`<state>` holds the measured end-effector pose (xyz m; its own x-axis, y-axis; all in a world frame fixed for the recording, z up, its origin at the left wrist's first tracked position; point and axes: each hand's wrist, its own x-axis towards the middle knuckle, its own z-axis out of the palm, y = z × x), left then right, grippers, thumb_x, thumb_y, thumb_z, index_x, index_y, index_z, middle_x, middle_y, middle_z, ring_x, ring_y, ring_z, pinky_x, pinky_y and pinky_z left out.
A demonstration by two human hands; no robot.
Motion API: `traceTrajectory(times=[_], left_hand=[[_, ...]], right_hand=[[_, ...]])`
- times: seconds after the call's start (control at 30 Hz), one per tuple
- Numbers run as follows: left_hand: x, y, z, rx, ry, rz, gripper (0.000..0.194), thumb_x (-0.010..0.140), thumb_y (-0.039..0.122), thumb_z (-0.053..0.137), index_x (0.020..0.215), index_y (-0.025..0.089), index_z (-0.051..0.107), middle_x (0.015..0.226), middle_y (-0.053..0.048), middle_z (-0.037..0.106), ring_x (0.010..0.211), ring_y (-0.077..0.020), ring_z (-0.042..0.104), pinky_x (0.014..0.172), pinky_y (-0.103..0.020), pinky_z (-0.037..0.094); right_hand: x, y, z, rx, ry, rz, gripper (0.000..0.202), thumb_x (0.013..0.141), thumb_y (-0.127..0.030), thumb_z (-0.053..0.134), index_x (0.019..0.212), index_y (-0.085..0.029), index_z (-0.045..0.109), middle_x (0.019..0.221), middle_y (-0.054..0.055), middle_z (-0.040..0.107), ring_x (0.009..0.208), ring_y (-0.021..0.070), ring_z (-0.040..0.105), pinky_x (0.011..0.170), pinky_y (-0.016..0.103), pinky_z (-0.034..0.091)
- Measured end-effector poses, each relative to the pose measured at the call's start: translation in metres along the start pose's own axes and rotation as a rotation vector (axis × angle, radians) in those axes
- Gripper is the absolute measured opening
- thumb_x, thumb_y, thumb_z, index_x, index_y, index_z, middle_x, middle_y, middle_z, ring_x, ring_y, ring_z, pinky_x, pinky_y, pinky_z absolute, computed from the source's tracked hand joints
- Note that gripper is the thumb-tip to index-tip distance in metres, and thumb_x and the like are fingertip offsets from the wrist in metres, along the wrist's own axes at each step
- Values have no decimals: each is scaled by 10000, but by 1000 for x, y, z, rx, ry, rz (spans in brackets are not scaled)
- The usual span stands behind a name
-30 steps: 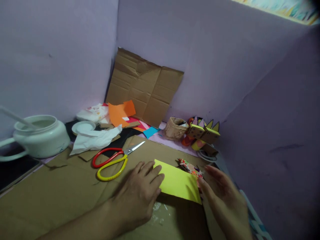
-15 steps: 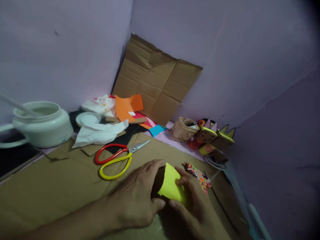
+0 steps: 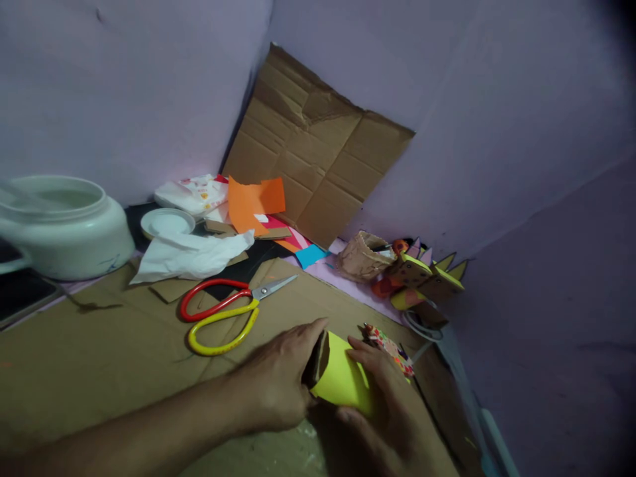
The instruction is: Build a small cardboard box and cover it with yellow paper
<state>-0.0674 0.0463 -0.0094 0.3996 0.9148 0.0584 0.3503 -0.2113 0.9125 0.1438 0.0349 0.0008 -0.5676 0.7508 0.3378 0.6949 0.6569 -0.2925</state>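
While clasping paper (image 3: 342,376) in right hand (image 3: 395,407), curls left hand (image 3: 281,377) at its nine o'clock end; cannot tell left grip.

The head camera looks forward and down; left hand (image 3: 283,374) and right hand (image 3: 390,411) are near.

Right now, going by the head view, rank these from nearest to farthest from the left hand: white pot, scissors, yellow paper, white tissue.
From the left hand:
1. Yellow paper: curved, right beside its fingers, on the right.
2. Scissors: beyond the hand, slightly left.
3. White tissue: behind the scissors, farther left.
4. White pot: at the far left edge.
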Motion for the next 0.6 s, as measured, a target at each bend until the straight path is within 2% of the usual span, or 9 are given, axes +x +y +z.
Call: traceTrajectory(times=[0.13, 0.23, 0.3, 0.4, 0.47, 0.6], left_hand=[[0, -4, 2, 5, 21, 68, 736, 659, 162, 599, 1354, 178, 359, 1317, -136, 531, 1171, -278, 511, 996, -419, 401], [0, -2, 1, 20, 22, 51, 708, 673, 187, 594, 1345, 167, 374, 1320, -141, 527, 1176, -280, 510, 999, -425, 401], [0, 0, 0, 27, 19, 28, 703, 671, 197, 596, 1341, 170, 384, 1316, -137, 531, 1172, -282, 514, 992, -425, 410], [0, 1, -1, 48, 14, 11, 710, 658, 163, 577, 1342, 155, 386, 1318, -136, 530, 1179, -272, 509, 995, -405, 412], [-1, 1, -2, 68, 6, 5, 747, 633, 110, 549, 1357, 141, 369, 1339, -130, 510, 1211, -256, 483, 1020, -383, 389], [-1, 3, -5, 99, -17, -31, 800, 606, 90, 532, 1381, 143, 342, 1391, -113, 458, 1268, -242, 425, 1067, -383, 331]], right_hand=[[-1, 5, 2, -178, -32, -130, 658, 754, -413, 651, 1316, -207, 380, 1357, 178, 462, 1251, 362, 421, 960, 512, 406], [-1, 7, 3, -233, 1, -149, 586, 755, -299, 612, 1303, -210, 423, 1392, 169, 416, 1268, 376, 383, 968, 575, 356], [-1, 6, 0, -227, 21, -167, 518, 742, -198, 562, 1254, -223, 483, 1354, 140, 462, 1247, 352, 403, 977, 573, 338], [1, 3, -8, -190, 40, -265, 440, 704, -105, 528, 1123, -233, 568, 1147, 77, 622, 1139, 292, 489, 1004, 522, 321], [1, 2, -12, -184, 76, -335, 386, 697, -76, 523, 1042, -233, 599, 1025, 44, 673, 1069, 267, 519, 1046, 515, 262], [-2, 3, -17, -213, 191, -354, 326, 726, -30, 494, 933, -235, 643, 1048, 41, 670, 1110, 269, 483, 1091, 542, 171]])
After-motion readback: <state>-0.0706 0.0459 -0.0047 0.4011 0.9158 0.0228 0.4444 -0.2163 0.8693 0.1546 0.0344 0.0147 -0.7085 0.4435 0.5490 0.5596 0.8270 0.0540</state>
